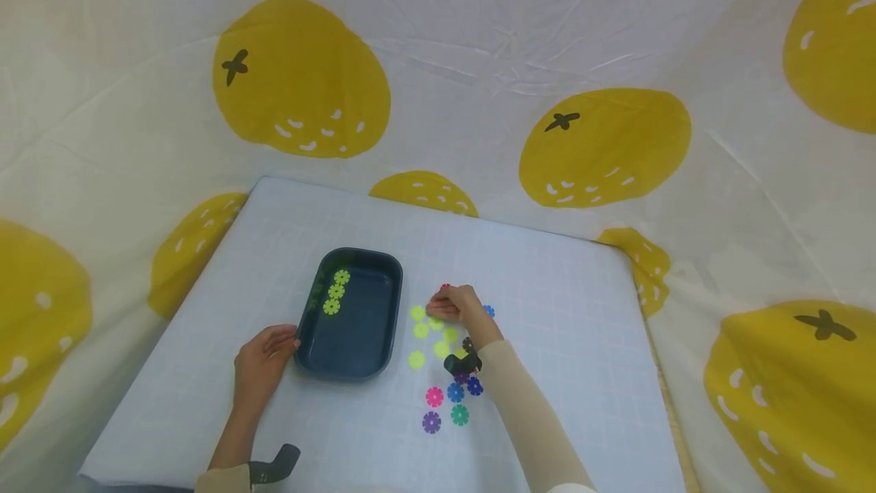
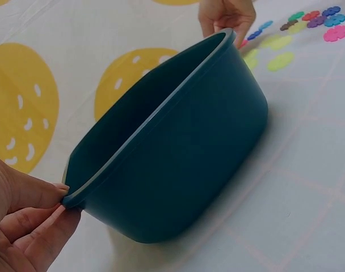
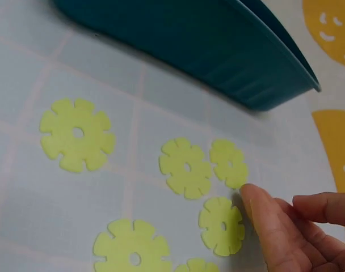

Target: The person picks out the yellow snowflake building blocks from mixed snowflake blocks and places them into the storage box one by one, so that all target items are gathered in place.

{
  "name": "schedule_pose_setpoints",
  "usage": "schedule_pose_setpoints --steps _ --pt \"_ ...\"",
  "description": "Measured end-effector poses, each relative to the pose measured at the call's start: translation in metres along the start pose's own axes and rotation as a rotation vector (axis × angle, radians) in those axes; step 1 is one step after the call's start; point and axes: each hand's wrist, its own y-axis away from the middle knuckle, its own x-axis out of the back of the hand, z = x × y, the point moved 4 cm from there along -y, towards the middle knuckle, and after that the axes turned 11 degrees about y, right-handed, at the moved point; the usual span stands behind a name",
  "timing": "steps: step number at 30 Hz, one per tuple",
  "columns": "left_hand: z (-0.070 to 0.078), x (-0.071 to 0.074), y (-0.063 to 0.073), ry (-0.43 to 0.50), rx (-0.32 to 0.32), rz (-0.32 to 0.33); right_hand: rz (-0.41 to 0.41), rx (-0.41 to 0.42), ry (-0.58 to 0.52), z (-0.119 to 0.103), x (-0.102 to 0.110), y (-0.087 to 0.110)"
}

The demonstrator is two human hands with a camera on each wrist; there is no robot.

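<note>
A dark teal plastic basin (image 1: 356,333) stands on the cloth-covered table, with several yellow-green notched flower discs (image 1: 335,291) lying in a row inside it. The left hand (image 1: 260,364) pinches the basin's rim (image 2: 76,195) at its near left corner, thumb on top and fingers beneath. Right of the basin, the right hand (image 1: 461,306) hovers low over a group of yellow-green discs. In the right wrist view its fingertips (image 3: 255,198) are beside the edge of one disc (image 3: 222,226); nothing shows between the thumb and fingers.
Nearer the person lie a pink disc (image 1: 434,396), a green disc (image 1: 460,415), a purple disc (image 1: 431,422) and several blue ones. A red disc (image 1: 445,287) and a blue disc (image 1: 489,311) lie around the right hand. A fruit-patterned curtain (image 1: 452,82) hangs behind the table.
</note>
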Motion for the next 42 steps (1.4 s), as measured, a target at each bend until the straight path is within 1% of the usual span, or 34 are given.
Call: schedule_pose_setpoints --steps 4,8,11,14,19,21,24,27,31,35,39,42 --pt "0.001 -0.001 -0.001 -0.007 0.002 -0.002 0.019 -0.001 0.042 -0.001 0.000 0.001" --pt "0.001 -0.001 -0.001 -0.003 0.006 -0.005 0.035 -0.012 0.057 -0.001 -0.001 0.002" --pt "0.002 -0.001 -0.001 -0.003 0.011 -0.007 0.049 -0.002 0.085 -0.001 -0.005 0.003" --pt "0.002 -0.001 0.000 0.000 0.016 -0.006 0.092 0.030 0.162 -0.002 -0.009 0.004" --pt "0.002 -0.001 0.000 0.003 0.022 -0.004 0.198 0.101 0.359 -0.005 -0.018 0.005" --pt "0.002 -0.001 0.000 0.001 0.025 -0.003 0.218 0.130 0.435 -0.007 -0.022 0.006" --pt "0.002 0.000 0.000 0.003 0.027 -0.003 0.221 0.170 0.529 -0.008 -0.028 0.008" --pt "0.001 0.000 0.000 -0.004 0.021 -0.004 0.237 0.208 0.590 -0.008 -0.034 0.010" --pt "0.000 0.000 0.000 -0.011 0.016 -0.003 0.296 0.236 0.657 -0.007 -0.038 0.011" --pt "0.000 0.000 0.000 -0.014 0.018 0.004 0.343 0.238 0.721 -0.009 -0.044 0.016" --pt "0.001 0.000 0.000 -0.022 0.020 0.002 0.359 0.226 0.750 -0.010 -0.048 0.022" --pt "0.001 -0.001 -0.001 -0.016 0.017 0.003 0.363 0.225 0.762 -0.010 -0.048 0.023"
